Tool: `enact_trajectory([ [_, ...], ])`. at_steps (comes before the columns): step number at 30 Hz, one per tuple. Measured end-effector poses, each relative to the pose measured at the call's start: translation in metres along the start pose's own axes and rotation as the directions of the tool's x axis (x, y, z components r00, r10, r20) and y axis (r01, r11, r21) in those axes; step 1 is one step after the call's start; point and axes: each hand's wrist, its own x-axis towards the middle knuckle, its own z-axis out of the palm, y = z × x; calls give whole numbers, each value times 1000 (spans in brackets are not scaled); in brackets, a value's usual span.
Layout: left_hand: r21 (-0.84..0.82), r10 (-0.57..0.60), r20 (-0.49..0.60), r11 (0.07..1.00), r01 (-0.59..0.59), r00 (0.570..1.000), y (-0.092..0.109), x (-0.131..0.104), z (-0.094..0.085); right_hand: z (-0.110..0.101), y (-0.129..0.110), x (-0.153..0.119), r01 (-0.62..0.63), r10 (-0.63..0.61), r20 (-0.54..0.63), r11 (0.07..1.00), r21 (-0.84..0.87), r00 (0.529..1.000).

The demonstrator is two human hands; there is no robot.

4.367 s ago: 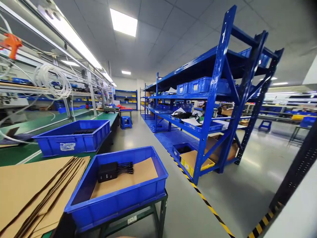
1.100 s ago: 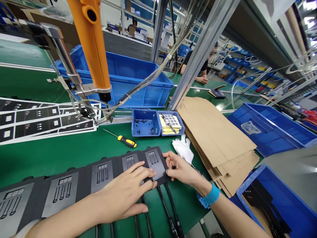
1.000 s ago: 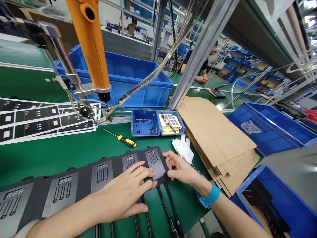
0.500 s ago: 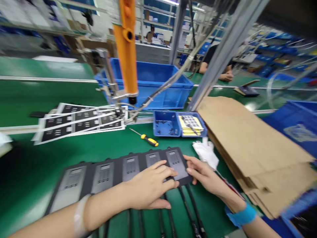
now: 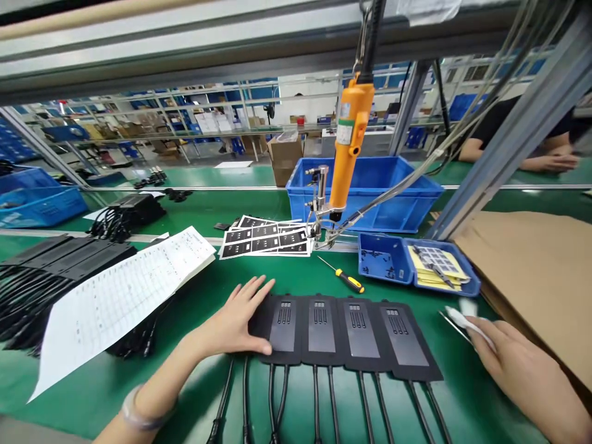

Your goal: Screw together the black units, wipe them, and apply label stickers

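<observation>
Several flat black controller boxes [image 5: 319,327], each with a grey display panel and black cables at its lower edge, lie side by side on the green bench. My left hand [image 5: 238,320] is open, fingers spread over the leftmost box and mostly covering it. To the right of the row, my right hand [image 5: 513,357] is closed around a white glove [image 5: 467,322], partly blurred. A thin metal strip [image 5: 454,325], perhaps tweezers, shows beside the glove at the fingertips; I cannot tell its exact kind.
A yellow-black screwdriver [image 5: 349,280] lies behind the boxes, near blue trays [image 5: 383,259] with screws and labels. An orange electric screwdriver [image 5: 352,145] hangs before a blue crate [image 5: 370,203]. Printed label sheets [image 5: 266,239], papers [image 5: 124,302], cabled boxes [image 5: 69,259] and cardboard [image 5: 531,265] surround the area.
My left hand has gone from the right end of the row to the leftmost box. My right hand has left the rightmost box and taken hold of the glove. The view has turned left.
</observation>
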Motion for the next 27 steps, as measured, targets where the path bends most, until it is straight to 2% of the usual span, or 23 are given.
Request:
enact_trajectory([
  [3,17,10,-13,1000,-10,1000,-17,-12,24,-6,-35,1,20,-18,64,999,-35,998],
  [5,70,40,-66,997,-36,997,-15,-14,34,1,-65,-2,128,-131,169,991,26,977],
  [7,114,72,-97,992,-60,993,-11,-14,36,15,-96,-6,238,-253,321,967,86,912],
  [11,154,138,-75,980,-125,988,-7,-13,29,42,-156,-10,304,-343,518,939,162,784],
  [14,163,164,-67,975,-152,984,-9,-12,28,52,-199,-1,335,-459,532,887,318,712],
  [17,172,181,-85,971,-165,980,-12,-11,34,56,-240,8,402,-634,436,758,513,639],
  [18,173,182,-88,971,-165,979,-13,-11,36,55,-250,9,425,-711,394,680,598,583],
  [20,170,178,-87,972,-162,980,-16,-11,38,48,-263,7,426,-852,305,486,763,426],
  [21,167,175,-78,973,-160,982,-17,-11,38,41,-265,5,392,-895,271,406,825,355],
  [22,164,171,-66,974,-159,983,-18,-11,37,32,-262,2,342,-915,261,362,867,307],
  [23,159,167,-55,975,-157,984,-18,-12,36,20,-254,1,289,-912,285,370,883,294],
  [24,154,162,-47,976,-153,986,-18,-12,35,8,-242,0,253,-883,331,421,871,332],
  [25,146,156,-42,978,-148,987,-16,-12,33,-4,-225,1,227,-826,395,508,831,402],
  [26,137,152,-41,980,-146,987,-13,-11,31,-16,-204,4,237,-745,438,606,759,504],
  [27,126,155,-41,981,-148,987,-9,-10,29,-26,-180,8,291,-657,404,690,663,636],
])
